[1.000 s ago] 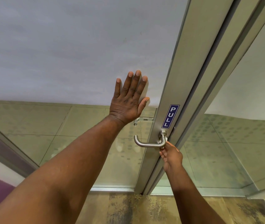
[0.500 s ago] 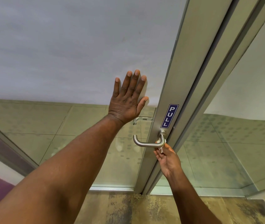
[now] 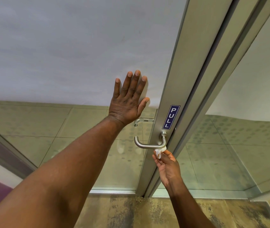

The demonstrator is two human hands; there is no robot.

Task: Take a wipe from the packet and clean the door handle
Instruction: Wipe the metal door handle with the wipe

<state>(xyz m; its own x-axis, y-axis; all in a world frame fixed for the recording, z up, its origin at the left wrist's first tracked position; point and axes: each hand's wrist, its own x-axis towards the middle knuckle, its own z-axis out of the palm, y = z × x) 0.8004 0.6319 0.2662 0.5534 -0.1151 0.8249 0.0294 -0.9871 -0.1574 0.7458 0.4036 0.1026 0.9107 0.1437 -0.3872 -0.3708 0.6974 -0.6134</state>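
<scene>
A brushed-steel lever door handle (image 3: 145, 145) sticks out from the metal door stile below a blue PULL sign (image 3: 171, 117). My right hand (image 3: 168, 165) is just under the handle's bend and pinches a small crumpled white wipe (image 3: 159, 151), which touches the underside of the handle near its elbow. My left hand (image 3: 129, 100) lies flat with fingers spread on the frosted glass of the door, above and left of the handle. No wipe packet is in view.
The glass door has a frosted upper band (image 3: 65, 46) and a see-through lower part. A second handle (image 3: 141, 121) shows through the glass on the far side. The metal frame (image 3: 213, 79) and a glass side panel stand at the right. Mottled floor (image 3: 147, 211) lies below.
My right hand has dropped a little and turned palm-up under the handle's bend, so the white wipe now shows between its fingers. My left hand stays pressed on the glass.
</scene>
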